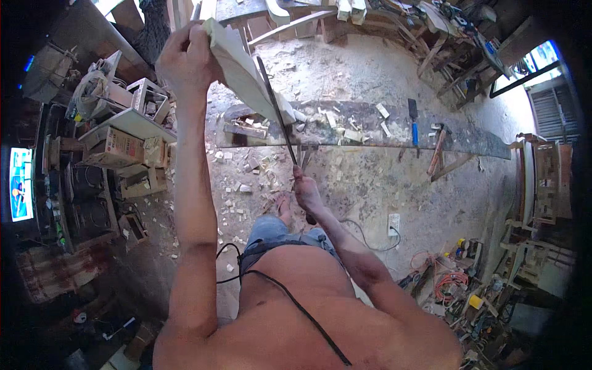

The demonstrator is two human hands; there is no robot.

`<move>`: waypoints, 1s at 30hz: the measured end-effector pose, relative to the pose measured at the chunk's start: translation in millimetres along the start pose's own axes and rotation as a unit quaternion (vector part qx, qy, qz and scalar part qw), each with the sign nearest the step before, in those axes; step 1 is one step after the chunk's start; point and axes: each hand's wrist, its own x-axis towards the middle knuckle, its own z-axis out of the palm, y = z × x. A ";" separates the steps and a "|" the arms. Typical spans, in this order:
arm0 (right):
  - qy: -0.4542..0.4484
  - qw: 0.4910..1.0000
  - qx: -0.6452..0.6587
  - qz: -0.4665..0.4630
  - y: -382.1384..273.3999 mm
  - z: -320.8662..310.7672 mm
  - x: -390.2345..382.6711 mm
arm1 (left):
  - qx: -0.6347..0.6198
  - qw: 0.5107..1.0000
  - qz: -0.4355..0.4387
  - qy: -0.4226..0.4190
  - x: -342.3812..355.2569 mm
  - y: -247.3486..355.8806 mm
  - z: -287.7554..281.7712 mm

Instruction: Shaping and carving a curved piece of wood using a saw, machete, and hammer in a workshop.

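Note:
My left hand (190,58), raised at the upper left with its fingers closed, grips the top end of a pale, shaped wooden piece (246,77). The wood slants down to the right, its lower end close over a dark plank bench (481,140). In front of my belly, my right hand (306,190) is wrapped round the lower end of a long, narrow, dark metal tool (275,102). This tool points up and away, lying along the right edge of the wood. Whether it is a file or a blade, I cannot tell.
A blue-handled chisel (414,120) and a wooden-handled hammer (438,150) lie on the bench to the right. Wood chips (353,135) litter bench and floor. Cardboard boxes (114,147) stand left. A white power socket (393,224) with a cable and tangled cords (450,285) lie right.

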 end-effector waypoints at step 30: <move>-0.028 0.997 0.062 -0.029 13.5 -16.6 18.3 | -0.004 1.000 0.018 -0.022 -4.9 21.6 9.9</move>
